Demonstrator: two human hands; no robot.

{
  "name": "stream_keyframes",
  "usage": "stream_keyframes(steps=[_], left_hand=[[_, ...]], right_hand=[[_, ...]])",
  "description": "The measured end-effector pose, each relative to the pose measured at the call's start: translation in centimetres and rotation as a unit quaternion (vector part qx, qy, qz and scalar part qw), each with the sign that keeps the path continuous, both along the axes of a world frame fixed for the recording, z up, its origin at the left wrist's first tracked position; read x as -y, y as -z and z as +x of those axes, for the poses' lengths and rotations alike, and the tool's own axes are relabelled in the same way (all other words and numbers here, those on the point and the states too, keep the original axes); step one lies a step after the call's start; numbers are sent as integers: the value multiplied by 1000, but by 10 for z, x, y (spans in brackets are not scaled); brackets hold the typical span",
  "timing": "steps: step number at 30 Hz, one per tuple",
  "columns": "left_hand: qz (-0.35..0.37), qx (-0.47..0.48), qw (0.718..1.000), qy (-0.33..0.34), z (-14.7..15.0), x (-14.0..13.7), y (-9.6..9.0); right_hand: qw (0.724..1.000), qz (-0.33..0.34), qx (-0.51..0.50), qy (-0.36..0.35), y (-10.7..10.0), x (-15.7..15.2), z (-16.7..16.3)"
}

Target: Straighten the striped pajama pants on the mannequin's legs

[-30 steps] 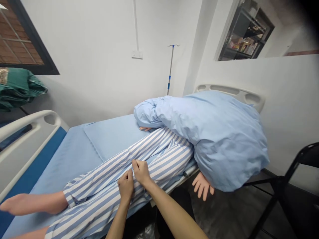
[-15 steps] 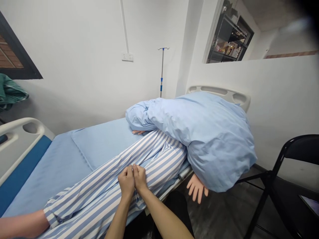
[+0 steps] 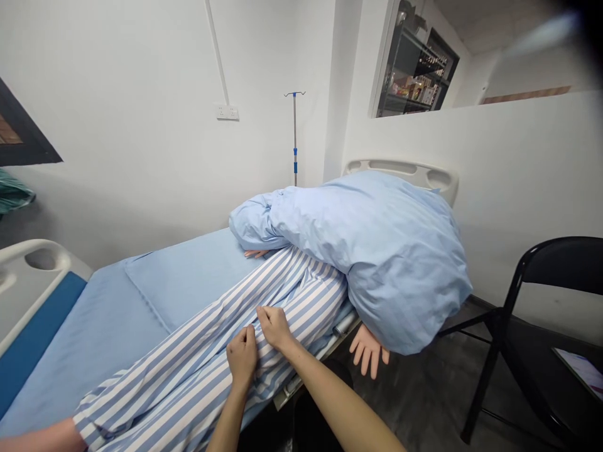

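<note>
Both my hands are curled into loose fists over the blue-and-white striped trousers (image 3: 207, 336) of a manikin lying on the bed. My left hand (image 3: 242, 356) is nearer me, over the near trouser leg. A little farther up and to the right is my right hand (image 3: 274, 326), apart from the left. Nothing shows in either fist, and the cloth below is not drawn up by them. A light blue quilt (image 3: 377, 245) covers the manikin's upper body. From under it a manikin hand (image 3: 370, 351) hangs over the bed's near side, fingers spread.
The bed (image 3: 136, 276) has a pale footboard (image 3: 56, 301) at left and a headboard (image 3: 400, 168) at right. Behind it stands an IV pole (image 3: 295, 138). A black folding chair (image 3: 518, 301) with a flat device or sheet (image 3: 581, 370) on its seat stands at right.
My fists, side by side before, have come apart: the right moved up and to the right, the left slightly down. The whole view has shifted a little. The quilt and trousers lie as before.
</note>
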State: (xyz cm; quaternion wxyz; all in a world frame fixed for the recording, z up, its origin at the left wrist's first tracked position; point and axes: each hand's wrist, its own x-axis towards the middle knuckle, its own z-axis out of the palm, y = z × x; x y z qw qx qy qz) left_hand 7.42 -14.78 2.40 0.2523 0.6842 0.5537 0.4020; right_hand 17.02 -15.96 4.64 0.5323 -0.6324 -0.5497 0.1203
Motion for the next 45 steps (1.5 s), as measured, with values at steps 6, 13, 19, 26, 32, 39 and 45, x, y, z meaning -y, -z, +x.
stream_keyframes(steps=[6,13,19,26,32,39,45], left_hand=[[-64,176,982,-21,28,5,-25],[-36,155,987,-34,56,13,-25],[-11,73,997,-16,47,7,3],[14,12,1000,8,51,9,1],[-24,62,998,8,56,7,-4],[-46,228,973,10,91,1,-36],[-38,159,986,3,87,2,-8]], right_hand=[[999,-6,4,41,15,5,7],[997,9,-67,38,20,0,13],[997,12,-64,39,18,2,10],[999,11,25,25,-3,10,35],[990,-17,116,78,15,9,42],[994,-7,72,78,22,7,47],[995,1,61,84,23,7,46]])
